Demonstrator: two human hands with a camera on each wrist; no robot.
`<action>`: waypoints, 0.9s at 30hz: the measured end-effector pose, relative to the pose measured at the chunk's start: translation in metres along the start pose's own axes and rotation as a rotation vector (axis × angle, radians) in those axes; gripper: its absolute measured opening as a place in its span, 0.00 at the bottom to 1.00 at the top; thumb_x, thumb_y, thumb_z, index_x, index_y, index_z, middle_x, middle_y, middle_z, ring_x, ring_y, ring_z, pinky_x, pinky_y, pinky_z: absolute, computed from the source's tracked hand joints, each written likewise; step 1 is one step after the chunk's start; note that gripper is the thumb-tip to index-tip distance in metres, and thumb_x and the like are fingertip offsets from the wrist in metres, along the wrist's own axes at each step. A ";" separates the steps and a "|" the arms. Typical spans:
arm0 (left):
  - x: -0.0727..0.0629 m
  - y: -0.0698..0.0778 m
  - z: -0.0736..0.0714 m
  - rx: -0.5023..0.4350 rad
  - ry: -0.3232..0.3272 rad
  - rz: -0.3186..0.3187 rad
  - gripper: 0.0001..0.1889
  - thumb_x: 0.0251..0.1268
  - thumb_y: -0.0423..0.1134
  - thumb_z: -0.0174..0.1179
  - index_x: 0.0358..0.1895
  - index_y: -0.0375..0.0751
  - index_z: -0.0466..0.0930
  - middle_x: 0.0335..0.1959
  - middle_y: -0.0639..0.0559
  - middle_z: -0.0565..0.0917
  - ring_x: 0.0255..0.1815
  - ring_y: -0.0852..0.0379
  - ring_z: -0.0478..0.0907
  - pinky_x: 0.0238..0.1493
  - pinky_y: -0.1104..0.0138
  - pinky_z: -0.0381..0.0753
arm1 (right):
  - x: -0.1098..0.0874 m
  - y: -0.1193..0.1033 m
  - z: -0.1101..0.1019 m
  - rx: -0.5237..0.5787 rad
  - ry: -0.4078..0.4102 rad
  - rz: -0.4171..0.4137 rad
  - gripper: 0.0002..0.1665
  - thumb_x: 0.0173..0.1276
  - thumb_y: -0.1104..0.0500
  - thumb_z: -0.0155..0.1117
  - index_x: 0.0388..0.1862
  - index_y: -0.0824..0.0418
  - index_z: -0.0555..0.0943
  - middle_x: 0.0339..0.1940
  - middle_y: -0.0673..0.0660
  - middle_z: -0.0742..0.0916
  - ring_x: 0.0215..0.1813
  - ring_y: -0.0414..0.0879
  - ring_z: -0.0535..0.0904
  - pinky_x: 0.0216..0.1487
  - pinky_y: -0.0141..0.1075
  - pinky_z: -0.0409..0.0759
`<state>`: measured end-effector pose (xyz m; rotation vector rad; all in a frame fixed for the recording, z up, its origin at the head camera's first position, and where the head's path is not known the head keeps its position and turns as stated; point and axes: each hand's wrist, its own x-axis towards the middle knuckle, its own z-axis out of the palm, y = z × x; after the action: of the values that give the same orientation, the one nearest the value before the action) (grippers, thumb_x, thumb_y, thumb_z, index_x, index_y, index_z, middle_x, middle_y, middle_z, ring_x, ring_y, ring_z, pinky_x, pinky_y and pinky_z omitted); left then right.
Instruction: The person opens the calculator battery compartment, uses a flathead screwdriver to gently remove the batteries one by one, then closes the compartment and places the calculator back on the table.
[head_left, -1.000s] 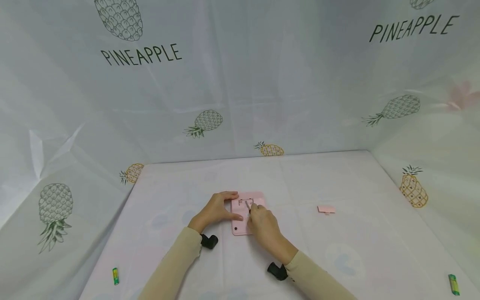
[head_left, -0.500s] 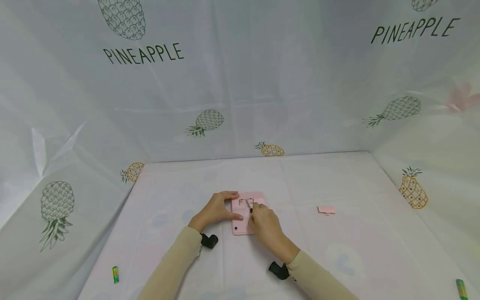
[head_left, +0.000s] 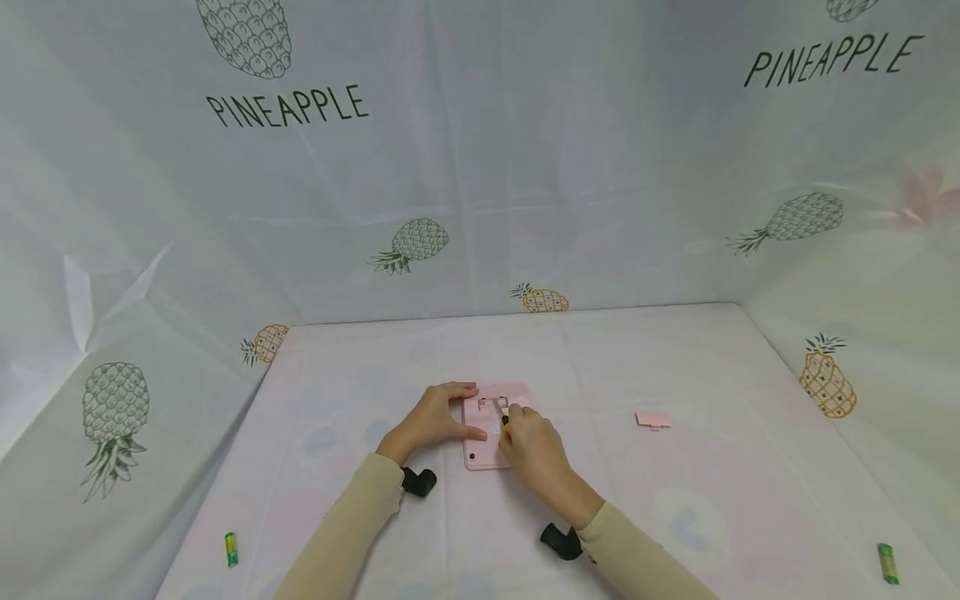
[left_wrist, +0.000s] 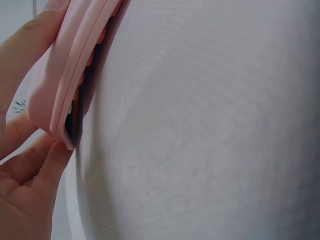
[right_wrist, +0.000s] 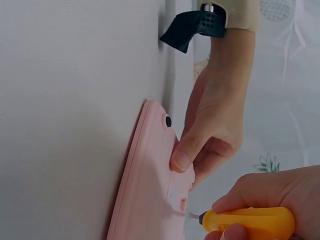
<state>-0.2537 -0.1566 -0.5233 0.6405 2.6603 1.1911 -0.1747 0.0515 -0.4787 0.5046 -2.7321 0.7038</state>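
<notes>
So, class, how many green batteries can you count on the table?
2: one battery at the lower left of the head view, another battery at its lower right. More may be hidden.

The right wrist view's lower edge cuts off the pink device (right_wrist: 147,182).

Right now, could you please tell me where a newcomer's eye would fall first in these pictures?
Probably on the pale pink plastic device just below the head view's middle, gripped by the left hand. Over it, the right hand holds a yellow-handled, metal-tipped screwdriver. Behind hangs a white, pineapple-printed sheet.
</notes>
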 end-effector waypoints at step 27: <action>-0.001 0.004 0.000 0.016 -0.006 -0.030 0.46 0.39 0.58 0.81 0.65 0.39 0.78 0.68 0.50 0.75 0.73 0.45 0.65 0.72 0.52 0.64 | 0.006 0.015 -0.014 0.025 0.143 -0.010 0.14 0.56 0.70 0.71 0.25 0.64 0.72 0.18 0.52 0.73 0.19 0.42 0.68 0.16 0.30 0.69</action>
<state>-0.2513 -0.1543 -0.5203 0.6029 2.6669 1.1595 -0.1835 0.0696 -0.4709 0.4550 -2.5887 0.7422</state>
